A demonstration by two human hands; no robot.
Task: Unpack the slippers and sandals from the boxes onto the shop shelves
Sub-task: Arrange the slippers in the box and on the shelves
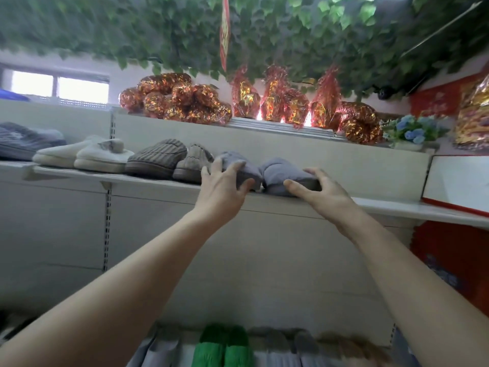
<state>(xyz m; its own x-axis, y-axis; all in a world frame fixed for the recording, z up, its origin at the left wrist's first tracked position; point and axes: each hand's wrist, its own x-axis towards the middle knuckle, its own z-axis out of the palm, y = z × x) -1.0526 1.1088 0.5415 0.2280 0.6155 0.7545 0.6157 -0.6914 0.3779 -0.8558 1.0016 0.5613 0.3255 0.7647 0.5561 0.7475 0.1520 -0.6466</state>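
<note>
Two grey plush slippers stand side by side on the upper white shelf [397,207]. My left hand [223,184] grips the left grey slipper [239,165], thumb against its front and fingers curled over the top. My right hand [321,190] grips the right grey slipper [284,172], thumb on its front edge and fingers round its right side. Left of them on the same shelf sit a ribbed grey-brown pair [161,157] and a cream pair [87,156].
Dark grey slippers [21,140] lie at the far left. Red-gold foil bundles [185,100] and blue flowers [415,131] top the shelving unit under hanging ivy. A white board with red edge [460,181] leans at the right. Green slippers [223,345] sit on a lower shelf.
</note>
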